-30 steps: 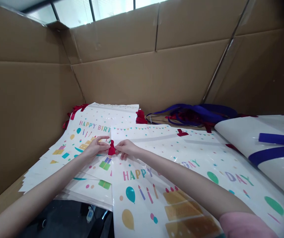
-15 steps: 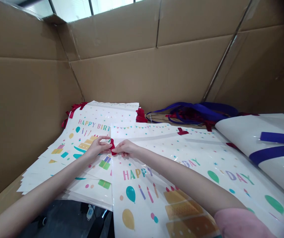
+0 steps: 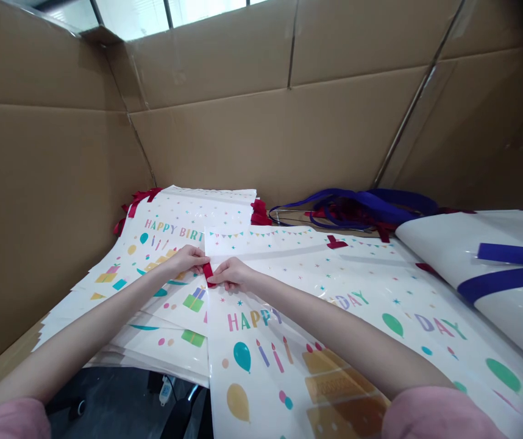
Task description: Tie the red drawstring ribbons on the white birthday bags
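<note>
A large white plastic bag (image 3: 316,305) printed with "HAPPY BIRTHDAY", balloons and a cake lies flat before me. At its left edge a short red ribbon (image 3: 208,272) sticks out. My left hand (image 3: 186,260) pinches the ribbon from the left, fingers closed on it. My right hand (image 3: 229,273) pinches the same ribbon from the right, resting on the bag's edge. The two hands almost touch. A second red ribbon end (image 3: 336,243) shows at the bag's far edge.
A stack of like printed bags (image 3: 170,231) with red ribbons lies to the left. Loose blue and red ribbons (image 3: 362,207) pile at the back. A white bag with blue ribbon (image 3: 494,268) lies at right. Cardboard walls (image 3: 261,122) surround the table.
My left hand has closed in tighter on the red ribbon, and the ribbon now lies flatter between both hands. The view has shifted slightly downward.
</note>
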Tool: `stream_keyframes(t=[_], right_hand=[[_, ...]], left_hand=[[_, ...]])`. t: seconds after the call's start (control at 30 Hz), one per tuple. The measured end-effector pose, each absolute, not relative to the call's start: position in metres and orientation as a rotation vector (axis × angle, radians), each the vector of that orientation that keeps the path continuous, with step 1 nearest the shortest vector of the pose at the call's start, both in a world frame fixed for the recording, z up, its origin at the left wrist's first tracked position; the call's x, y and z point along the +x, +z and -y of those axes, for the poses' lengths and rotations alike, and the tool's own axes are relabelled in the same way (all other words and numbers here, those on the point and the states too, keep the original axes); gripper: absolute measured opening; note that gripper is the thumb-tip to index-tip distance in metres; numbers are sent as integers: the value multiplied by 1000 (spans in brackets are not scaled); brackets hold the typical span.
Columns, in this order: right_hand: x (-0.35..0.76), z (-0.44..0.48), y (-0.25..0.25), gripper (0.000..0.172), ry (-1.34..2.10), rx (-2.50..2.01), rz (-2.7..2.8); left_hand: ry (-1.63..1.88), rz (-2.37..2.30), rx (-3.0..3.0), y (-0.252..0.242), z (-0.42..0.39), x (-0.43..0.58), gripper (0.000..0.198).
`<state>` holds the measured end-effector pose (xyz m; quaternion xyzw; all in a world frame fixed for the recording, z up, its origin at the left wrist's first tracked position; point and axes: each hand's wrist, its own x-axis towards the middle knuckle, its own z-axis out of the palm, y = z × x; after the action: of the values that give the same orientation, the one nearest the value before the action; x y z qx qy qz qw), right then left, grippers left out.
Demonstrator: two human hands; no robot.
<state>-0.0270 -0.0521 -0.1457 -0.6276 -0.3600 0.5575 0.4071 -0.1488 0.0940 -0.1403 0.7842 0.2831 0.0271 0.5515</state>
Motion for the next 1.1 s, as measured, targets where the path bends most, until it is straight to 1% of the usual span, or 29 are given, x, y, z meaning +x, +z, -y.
stream_keyframes(t=[0.1,0.27,0.33,0.47,0.57,0.6,0.67,0.73,0.77,0.83,0.9,0.97,1.1], right_hand=[[-27,53,-144,12,1392,-1582,922],[-25,52,-144,18,1406,-1576,957],[-25,51,-144,18,1418,-1577,959],[-24,48,-146,14,1427,-1592,952],[-23,45,-152,16,1415,-1590,967],[-23,44,-153,16,1411,-1592,969],[-23,44,-155,16,1409,-1597,968],[-23,44,-156,15,1414,-1584,967],[-23,44,-156,15,1419,-1576,970],[-23,45,-155,14,1422,-1562,975],[-22,46,-154,14,1417,-1552,974],[-22,47,-154,13,1416,-1546,979],[-22,49,-150,12,1437,-1566,1016]], left_hand=[[45,-588,1967,-136,-98,-148,34],[-3,-559,2006,-130,-101,-148,29],[-15,-558,1984,-130,-101,-147,29],[21,-570,1963,-131,-100,-147,36],[0,-627,2007,-132,-98,-150,42],[32,-650,2068,-132,-97,-151,41],[232,-650,2287,-131,-93,-156,34],[472,-499,2560,-128,-89,-161,27],[521,-363,2681,-127,-87,-163,26],[441,-82,2851,-124,-86,-165,26],[277,73,2951,-120,-86,-163,29],[156,109,3028,-116,-88,-158,29],[0,135,3177,-108,-90,-146,20]])
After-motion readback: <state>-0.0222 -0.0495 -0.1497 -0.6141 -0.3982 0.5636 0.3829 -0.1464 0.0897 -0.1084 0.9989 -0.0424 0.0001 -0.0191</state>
